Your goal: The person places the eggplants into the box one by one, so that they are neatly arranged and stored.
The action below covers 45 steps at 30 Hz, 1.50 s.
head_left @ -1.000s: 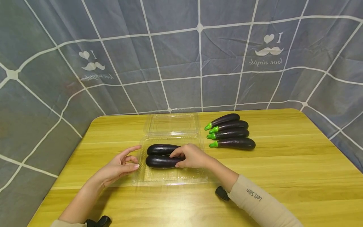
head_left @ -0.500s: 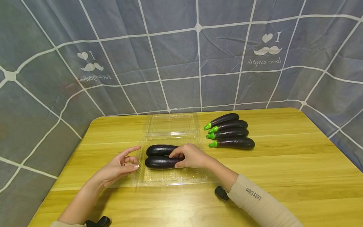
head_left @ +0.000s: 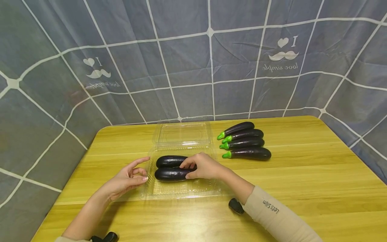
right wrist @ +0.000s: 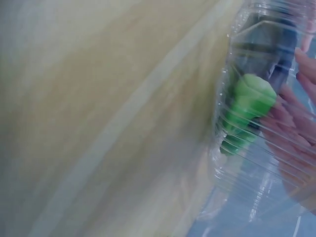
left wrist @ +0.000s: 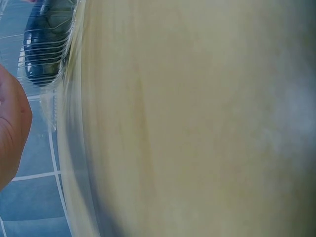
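Observation:
Two dark eggplants lie side by side in the base of a clear plastic clamshell container [head_left: 181, 192], whose lid stands folded back behind it. My right hand [head_left: 205, 166] reaches over their right ends; thumb and fingers grip the nearer eggplant [head_left: 170, 174]. The farther eggplant [head_left: 169, 161] is partly covered by that hand. In the right wrist view a green stem cap [right wrist: 252, 96] shows through the ribbed wall. My left hand [head_left: 125, 179] is at the container's left wall, index finger and thumb spread at its edge; whether they touch it cannot be told.
Several more eggplants [head_left: 249, 153] with green stems lie stacked in a row to the right of the container on the wooden table [head_left: 302, 174]. A grey curtain [head_left: 193, 64] with white lines stands behind and around the table. Black wrist mounts [head_left: 235, 206] show on the arms.
Both hands and the eggplants hold practically the same places. Only the head view has shifted slightly.

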Each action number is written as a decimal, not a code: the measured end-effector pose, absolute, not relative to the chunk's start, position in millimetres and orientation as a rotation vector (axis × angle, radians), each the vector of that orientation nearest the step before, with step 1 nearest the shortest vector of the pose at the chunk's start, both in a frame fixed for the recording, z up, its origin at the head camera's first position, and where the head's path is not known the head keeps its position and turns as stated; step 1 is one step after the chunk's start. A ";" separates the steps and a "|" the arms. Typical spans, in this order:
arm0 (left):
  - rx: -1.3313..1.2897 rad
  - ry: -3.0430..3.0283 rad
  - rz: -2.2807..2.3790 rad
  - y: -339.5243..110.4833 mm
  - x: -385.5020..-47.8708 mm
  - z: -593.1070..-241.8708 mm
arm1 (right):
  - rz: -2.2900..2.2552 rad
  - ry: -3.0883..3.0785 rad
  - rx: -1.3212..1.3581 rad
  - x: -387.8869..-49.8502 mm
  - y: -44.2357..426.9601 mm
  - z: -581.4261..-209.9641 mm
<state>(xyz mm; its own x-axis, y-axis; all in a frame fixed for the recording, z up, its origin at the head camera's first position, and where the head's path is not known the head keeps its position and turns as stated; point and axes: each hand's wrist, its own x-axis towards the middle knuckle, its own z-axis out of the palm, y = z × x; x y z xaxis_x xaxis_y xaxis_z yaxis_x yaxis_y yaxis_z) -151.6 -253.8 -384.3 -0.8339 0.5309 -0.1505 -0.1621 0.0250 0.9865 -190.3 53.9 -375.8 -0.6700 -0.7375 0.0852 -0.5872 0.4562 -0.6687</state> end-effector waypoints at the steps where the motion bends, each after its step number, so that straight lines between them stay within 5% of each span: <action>1: 0.374 1.823 1.859 -253.9 -151.4 -384.4 | -1.025 2.478 -1.146 -190.3 54.1 -375.1; 45: 0.380 1.813 1.860 -255.5 -152.5 -385.3 | -1.364 2.481 -0.956 -185.5 118.3 -347.5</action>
<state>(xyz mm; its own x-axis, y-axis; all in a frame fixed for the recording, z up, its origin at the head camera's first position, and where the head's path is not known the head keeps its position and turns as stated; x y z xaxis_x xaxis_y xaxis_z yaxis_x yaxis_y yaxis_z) -152.5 -255.5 -385.3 -0.8307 0.5365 -0.1489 -0.1626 0.0220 0.9864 -185.5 118.3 -347.5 -0.7846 -0.5981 0.1632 -0.4583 0.3823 -0.8024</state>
